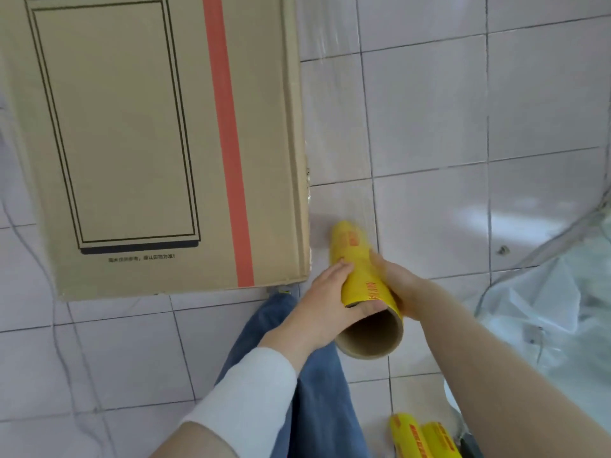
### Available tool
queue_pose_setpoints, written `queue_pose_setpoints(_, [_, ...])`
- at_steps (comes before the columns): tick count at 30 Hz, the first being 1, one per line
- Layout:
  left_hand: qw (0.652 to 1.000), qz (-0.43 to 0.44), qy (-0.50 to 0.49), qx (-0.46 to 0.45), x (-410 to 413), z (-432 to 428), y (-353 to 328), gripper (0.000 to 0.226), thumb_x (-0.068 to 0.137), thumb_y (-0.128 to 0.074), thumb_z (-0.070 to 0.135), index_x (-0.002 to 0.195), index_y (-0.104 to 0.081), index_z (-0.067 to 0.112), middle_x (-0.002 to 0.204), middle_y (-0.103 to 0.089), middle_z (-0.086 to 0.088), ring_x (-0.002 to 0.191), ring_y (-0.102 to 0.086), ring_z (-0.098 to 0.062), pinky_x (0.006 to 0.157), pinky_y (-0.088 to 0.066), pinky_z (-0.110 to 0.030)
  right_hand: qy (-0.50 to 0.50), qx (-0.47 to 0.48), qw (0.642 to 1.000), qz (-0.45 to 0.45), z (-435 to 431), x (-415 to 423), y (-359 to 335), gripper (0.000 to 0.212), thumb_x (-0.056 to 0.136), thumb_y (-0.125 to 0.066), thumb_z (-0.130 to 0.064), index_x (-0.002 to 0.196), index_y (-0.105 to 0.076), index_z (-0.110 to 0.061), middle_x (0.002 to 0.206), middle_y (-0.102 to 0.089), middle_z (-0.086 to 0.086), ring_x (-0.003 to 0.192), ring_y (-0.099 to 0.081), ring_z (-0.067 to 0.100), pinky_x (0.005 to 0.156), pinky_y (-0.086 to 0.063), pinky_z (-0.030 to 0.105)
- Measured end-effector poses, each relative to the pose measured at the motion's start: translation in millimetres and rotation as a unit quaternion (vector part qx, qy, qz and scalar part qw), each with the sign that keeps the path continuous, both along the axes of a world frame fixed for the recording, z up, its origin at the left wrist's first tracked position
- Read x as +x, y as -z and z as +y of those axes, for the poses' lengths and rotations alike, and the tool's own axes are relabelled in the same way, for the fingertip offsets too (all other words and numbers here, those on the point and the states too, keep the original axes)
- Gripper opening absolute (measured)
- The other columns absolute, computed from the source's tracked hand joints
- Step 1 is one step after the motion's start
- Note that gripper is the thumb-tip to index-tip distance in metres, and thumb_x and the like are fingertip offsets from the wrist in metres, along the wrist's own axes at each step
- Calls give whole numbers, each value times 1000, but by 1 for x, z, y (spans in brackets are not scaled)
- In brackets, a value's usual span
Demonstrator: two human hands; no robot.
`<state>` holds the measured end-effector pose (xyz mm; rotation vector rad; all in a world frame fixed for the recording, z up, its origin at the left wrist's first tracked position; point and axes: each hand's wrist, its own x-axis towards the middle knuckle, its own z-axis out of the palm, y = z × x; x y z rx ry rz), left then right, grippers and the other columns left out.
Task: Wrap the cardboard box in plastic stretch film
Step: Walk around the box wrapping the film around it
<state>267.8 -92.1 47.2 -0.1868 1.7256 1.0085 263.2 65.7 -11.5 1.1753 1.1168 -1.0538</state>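
Left hand (325,302) and right hand (396,285) clasp the yellow film roll (355,249) beside the cardboard box (132,143) — a loose grip could let the stretch film (330,94) sag and bunch.

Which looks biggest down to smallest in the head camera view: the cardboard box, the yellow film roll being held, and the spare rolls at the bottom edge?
1. cardboard box, by far the largest.
2. yellow film roll.
3. spare rolls: they look smaller, but the frame edge cuts them off, so that rank is unsure.
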Motion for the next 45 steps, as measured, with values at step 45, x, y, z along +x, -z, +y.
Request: queue_pose_setpoints(45, [998,-44,42,28,80,-91,12,84,85,-54,50,149,-5,25,158,3,9,145,0,-10,118,-13,-37,58,-7,997,48,-102,90,-5,51,98,-43,-40,146,-32,-27,121,-60,16,89,-63,27,74,-54,37])
